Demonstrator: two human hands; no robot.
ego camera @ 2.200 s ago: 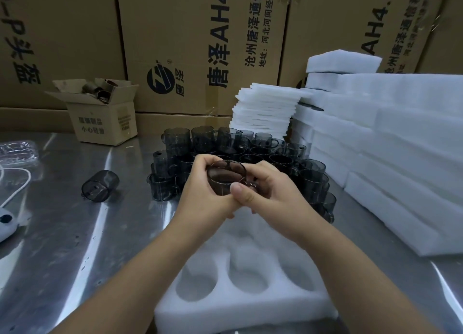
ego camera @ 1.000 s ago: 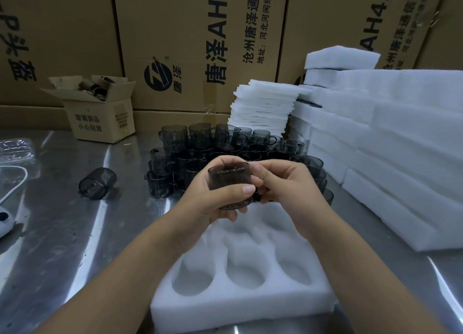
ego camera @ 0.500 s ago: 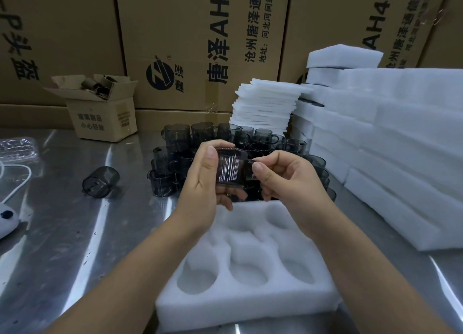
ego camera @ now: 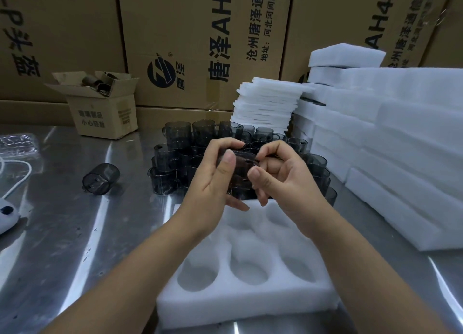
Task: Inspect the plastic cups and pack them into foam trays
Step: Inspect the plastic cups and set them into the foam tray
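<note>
Both hands hold one smoky grey plastic cup above the far end of a white foam tray. My left hand grips the cup's side, thumb across its front. My right hand pinches its other side with thumb and fingertips. The cup is partly hidden between the fingers. The tray's round pockets that show hold nothing. Behind the hands stands a cluster of stacked grey cups on the steel table.
One grey cup lies on its side at the left. A small open carton sits at the back left. Stacks of white foam sheets and thick foam trays fill the right. A white cable and device lie at the left edge.
The cup has been turned in my hands from rim-up to tilted on its side. My right hand shifted from the handle side to pinching the cup's edge.
</note>
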